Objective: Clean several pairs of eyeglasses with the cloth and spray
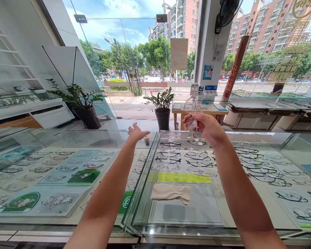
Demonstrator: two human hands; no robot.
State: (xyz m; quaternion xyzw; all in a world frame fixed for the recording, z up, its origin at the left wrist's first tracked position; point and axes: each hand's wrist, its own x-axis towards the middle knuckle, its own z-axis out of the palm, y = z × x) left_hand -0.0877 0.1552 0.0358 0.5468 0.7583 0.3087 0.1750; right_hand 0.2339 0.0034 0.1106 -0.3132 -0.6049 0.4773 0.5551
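Note:
My right hand (206,126) is closed on a pair of thin-framed eyeglasses (191,125), held up on end above the glass counter with one lens over the other. My left hand (137,133) reaches out over the counter's far side, fingers spread and nothing in them. Just below its thumb stands a small bottle (146,140) with a pale top and coloured lower part. A folded beige cloth (170,193) lies on the countertop nearer to me, between my forearms.
Beneath the glass of the display counter (142,226) are rows of eyeglasses (171,160). Potted plants (162,116) stand beyond it, before a glass front (134,48). A wooden table (200,112) is at the back, and a black fan (228,12) hangs on the pillar.

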